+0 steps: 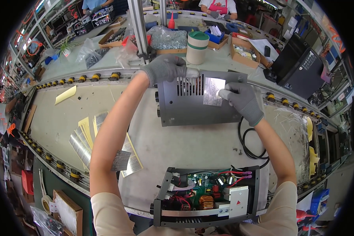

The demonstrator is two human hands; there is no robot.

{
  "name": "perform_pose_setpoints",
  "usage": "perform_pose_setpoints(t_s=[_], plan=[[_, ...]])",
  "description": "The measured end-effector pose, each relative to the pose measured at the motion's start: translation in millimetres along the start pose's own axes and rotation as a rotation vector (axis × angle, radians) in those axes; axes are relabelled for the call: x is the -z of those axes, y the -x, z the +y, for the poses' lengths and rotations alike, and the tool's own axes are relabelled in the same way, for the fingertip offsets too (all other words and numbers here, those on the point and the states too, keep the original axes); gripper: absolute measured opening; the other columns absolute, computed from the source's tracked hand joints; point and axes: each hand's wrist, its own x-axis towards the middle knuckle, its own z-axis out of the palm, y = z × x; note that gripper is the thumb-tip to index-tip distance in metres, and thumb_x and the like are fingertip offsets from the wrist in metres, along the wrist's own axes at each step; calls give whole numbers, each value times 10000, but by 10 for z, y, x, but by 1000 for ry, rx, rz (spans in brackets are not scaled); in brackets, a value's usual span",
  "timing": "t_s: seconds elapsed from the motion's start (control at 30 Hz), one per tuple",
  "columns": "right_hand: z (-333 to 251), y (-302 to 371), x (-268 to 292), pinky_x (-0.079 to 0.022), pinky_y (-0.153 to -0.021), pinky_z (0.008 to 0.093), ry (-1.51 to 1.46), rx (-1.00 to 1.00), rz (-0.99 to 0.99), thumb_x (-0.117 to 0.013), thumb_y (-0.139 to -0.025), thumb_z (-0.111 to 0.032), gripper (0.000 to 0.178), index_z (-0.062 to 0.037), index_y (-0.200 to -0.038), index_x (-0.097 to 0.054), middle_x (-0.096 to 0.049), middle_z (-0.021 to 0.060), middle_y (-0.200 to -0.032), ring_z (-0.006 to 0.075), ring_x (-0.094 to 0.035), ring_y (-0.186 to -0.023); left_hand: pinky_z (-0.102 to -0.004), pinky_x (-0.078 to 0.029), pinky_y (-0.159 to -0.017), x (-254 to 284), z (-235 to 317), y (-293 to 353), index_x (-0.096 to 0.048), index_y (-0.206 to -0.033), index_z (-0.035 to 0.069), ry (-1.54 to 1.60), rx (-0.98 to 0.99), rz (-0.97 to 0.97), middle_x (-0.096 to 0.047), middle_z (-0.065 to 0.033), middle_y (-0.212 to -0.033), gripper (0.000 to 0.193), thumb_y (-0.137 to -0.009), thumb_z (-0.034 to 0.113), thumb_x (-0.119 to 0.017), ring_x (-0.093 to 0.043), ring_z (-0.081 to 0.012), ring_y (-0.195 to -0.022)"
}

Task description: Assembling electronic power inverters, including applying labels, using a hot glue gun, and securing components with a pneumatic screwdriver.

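Note:
A dark grey metal machine housing (185, 112) with vent slots stands on its side at the far part of the worktable. A silver printed label (214, 91) lies against its side panel, right of the slots. My right hand (244, 101), in a grey glove, pinches the label's right edge between thumb and fingers. My left hand (166, 70), also gloved, is closed over the housing's top edge, its thumb beside the slots; its other fingers are partly hidden. Close to my body sits an opened machine (208, 196) showing a green circuit board, a copper coil and wires.
Label sheets (131, 157) fan out left, partly under my left forearm, where a small silver label (121, 160) hangs. A black cable (244, 143) loops at right. Roller rails (95, 77) border the table. Beyond stand a lidded cup (197, 49), parts boxes (244, 53) and two co-workers.

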Motion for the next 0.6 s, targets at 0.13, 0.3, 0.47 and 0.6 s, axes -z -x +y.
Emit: perform_pose_setpoints(t_s=[0.13, 0.3, 0.47, 0.6], plan=[[-33, 8, 6, -413, -551, 247, 26, -16, 10, -642, -761, -223, 208, -19, -793, -659, -582, 38, -607, 81, -511, -558, -238, -356, -455, -16, -35, -23, -648, -920, 29, 0, -19, 21, -461, 3, -586, 554, -709, 539, -694, -382, -75, -488], [-29, 8, 5, -417, -555, 251, 51, 1, 28, -642, -759, -227, 212, -21, -803, -658, -589, 45, -613, 90, -518, -558, -230, -352, -447, -22, -37, -14, -650, -925, 36, 48, -31, 14, -465, 10, -584, 489, -736, 485, -696, -377, -68, -483], [-63, 18, 16, -416, -555, 253, 45, -9, 19, -644, -754, -231, 216, -20, -804, -655, -587, 52, -614, 92, -516, -557, -225, -343, -435, -20, -40, -17, -649, -927, 42, 53, -36, 11, -449, 18, -567, 456, -752, 460, -691, -366, -62, -473], [-173, 46, 58, -417, -558, 260, 109, -25, -4, -644, -754, -234, 223, -17, -804, -652, -590, 60, -620, 107, -517, -556, -218, -335, -425, -19, -56, -37, -646, -920, 39, 46, -43, 6, -440, 23, -555, 441, -758, 447, -691, -362, -55, -463]])
